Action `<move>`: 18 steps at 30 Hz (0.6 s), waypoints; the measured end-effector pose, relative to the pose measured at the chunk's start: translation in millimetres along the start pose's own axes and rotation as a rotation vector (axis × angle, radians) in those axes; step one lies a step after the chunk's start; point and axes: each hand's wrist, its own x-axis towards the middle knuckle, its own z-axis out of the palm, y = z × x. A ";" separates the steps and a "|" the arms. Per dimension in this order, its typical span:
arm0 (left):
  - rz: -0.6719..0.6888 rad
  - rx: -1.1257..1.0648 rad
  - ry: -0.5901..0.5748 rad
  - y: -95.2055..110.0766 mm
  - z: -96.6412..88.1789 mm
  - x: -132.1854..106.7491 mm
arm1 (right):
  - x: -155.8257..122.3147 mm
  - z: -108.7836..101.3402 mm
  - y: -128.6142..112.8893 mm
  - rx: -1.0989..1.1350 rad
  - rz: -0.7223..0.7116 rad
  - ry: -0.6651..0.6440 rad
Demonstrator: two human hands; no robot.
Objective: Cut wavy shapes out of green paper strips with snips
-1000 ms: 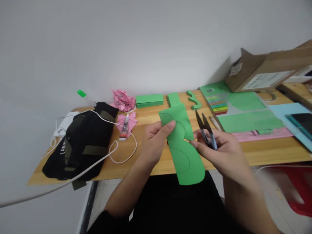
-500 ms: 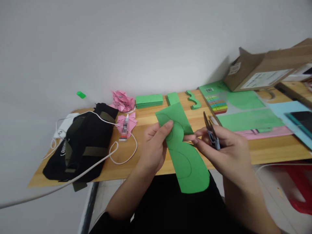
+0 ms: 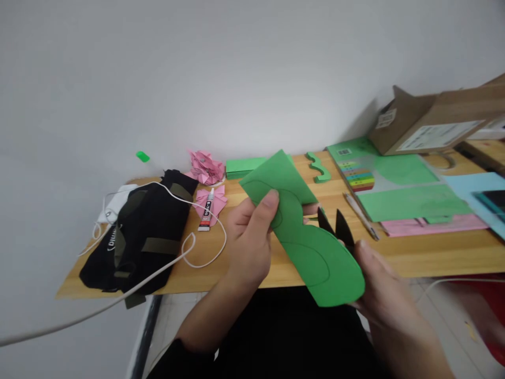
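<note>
Your left hand [image 3: 251, 242] pinches the green paper [image 3: 300, 231], seemingly to steady it. Your right hand [image 3: 382, 284] grips the scissors [image 3: 344, 230], blades parted beside the paper.

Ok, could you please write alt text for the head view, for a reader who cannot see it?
The left hand holds green paper with drawn curves; the right hand holds scissors, blades apart, near the paper's curved edge. On the table lie a bag, a tube and crumpled pink paper.
</note>
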 end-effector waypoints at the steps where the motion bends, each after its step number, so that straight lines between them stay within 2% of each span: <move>1: 0.017 -0.005 -0.017 -1.0 -0.2 -0.3 | -0.1 0.9 -0.4 0.079 0.051 -0.051; 4: 0.078 -0.013 -0.064 -4.8 -1.5 -1.5 | -0.1 2.8 -3.0 0.280 0.186 -0.180; 8: 0.145 0.042 -0.078 -9.8 -3.1 -3.4 | -0.4 7.5 -7.8 0.359 0.196 -0.224; 11: 0.191 0.107 -0.065 -12.0 -3.5 -4.9 | -0.2 13.0 -10.5 0.347 0.171 -0.143; 14: 0.237 0.156 -0.068 -12.9 -3.2 -6.3 | 1.8 17.1 -12.8 0.269 0.060 -0.003; 18: 0.274 0.196 -0.053 -13.3 -1.7 -7.2 | 5.2 19.0 -13.8 0.216 -0.026 0.012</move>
